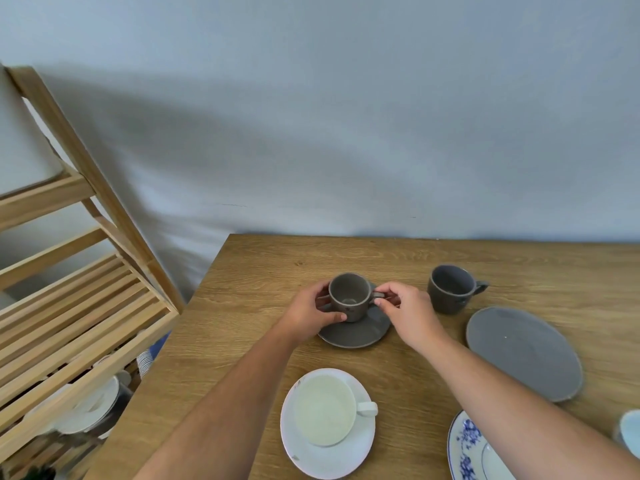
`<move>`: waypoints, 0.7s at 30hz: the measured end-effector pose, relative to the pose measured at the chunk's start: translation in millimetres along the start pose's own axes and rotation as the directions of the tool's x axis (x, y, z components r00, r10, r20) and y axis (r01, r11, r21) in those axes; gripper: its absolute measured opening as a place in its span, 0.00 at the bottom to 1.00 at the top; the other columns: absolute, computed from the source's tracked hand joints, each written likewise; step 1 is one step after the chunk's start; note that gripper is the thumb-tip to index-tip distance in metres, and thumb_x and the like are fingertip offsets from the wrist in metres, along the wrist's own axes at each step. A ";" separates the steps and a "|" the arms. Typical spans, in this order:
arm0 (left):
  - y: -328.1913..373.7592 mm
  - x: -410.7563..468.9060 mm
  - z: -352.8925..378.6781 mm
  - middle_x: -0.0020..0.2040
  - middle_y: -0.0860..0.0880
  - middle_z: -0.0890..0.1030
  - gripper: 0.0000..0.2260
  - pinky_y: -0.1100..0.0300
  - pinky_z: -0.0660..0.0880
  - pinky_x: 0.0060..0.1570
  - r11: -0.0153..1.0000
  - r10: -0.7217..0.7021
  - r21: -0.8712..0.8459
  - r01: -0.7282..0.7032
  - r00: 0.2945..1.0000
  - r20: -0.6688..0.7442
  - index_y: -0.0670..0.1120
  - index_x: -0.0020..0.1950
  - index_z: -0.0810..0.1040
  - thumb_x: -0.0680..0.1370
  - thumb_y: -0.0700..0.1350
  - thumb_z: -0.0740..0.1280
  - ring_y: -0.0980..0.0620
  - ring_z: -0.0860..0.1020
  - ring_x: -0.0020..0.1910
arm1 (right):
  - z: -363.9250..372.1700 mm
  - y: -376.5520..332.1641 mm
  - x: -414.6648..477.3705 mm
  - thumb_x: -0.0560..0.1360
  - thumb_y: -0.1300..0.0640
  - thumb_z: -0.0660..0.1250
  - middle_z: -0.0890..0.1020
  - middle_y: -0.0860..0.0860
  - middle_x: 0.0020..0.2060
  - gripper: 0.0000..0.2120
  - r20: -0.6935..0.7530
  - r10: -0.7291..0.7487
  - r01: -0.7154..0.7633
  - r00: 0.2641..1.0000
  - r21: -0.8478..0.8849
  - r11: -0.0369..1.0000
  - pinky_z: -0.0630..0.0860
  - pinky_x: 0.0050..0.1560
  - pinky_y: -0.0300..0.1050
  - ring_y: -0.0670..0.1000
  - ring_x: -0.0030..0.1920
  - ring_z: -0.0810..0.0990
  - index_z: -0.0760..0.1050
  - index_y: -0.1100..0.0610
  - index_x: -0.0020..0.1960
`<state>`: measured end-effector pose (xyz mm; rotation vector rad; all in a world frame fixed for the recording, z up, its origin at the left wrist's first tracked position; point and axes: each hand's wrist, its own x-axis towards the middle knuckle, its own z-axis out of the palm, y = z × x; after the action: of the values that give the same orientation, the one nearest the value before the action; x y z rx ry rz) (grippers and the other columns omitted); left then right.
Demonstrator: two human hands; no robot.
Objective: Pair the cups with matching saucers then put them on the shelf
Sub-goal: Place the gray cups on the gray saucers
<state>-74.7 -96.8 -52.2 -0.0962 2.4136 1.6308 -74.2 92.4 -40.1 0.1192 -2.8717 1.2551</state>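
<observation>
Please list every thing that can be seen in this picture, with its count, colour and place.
brown-grey cup: 1, on the dark saucer, table middle
dark grey saucer: 1, under that cup
second grey cup: 1, on bare table, further right
grey plate: 1, right of table
white cup: 1, on white saucer, near edge
white saucer: 1, under white cup
blue-patterned plate: 1, white and blue, bottom right, partly cut off
wooden table: 1, light brown
wooden shelf: 1, left; white dishes on lower level
left hand: on the cup's side
right hand: pinching the cup's handle
</observation>
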 end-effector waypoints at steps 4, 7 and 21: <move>4.4 -6.1 -4.7 0.68 0.49 0.75 0.33 0.55 0.72 0.65 1.000 0.010 0.007 -0.010 1.000 -0.006 0.48 0.71 0.67 0.69 0.36 0.75 0.51 0.73 0.67 | -9.1 2.5 -8.0 0.75 0.59 0.66 0.80 0.50 0.57 0.16 -0.006 0.019 -0.019 1.000 0.012 1.000 0.75 0.57 0.44 0.48 0.56 0.78 0.75 0.54 0.62; 17.7 -15.1 -11.6 0.69 0.51 0.71 0.32 0.56 0.70 0.64 0.995 0.069 0.071 -0.064 0.996 -0.064 0.50 0.73 0.66 0.71 0.45 0.75 0.52 0.70 0.68 | -25.2 10.7 -17.1 0.75 0.61 0.65 0.82 0.51 0.52 0.12 -0.101 -0.008 0.014 0.995 0.054 0.998 0.74 0.51 0.39 0.47 0.51 0.79 0.78 0.55 0.58; 108.9 10.1 102.2 0.73 0.47 0.68 0.37 0.53 0.67 0.70 0.884 0.278 0.375 -0.279 0.959 0.059 0.47 0.74 0.61 0.70 0.49 0.75 0.49 0.68 0.71 | -131.3 71.5 -4.3 0.74 0.62 0.65 0.82 0.54 0.49 0.15 -0.197 0.130 -0.137 0.972 -0.025 0.990 0.70 0.46 0.40 0.50 0.43 0.77 0.77 0.54 0.60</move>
<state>-88.8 39.5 7.9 0.3349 2.7942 1.2167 -78.4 237.4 -3.4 -0.1899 -2.7716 1.1567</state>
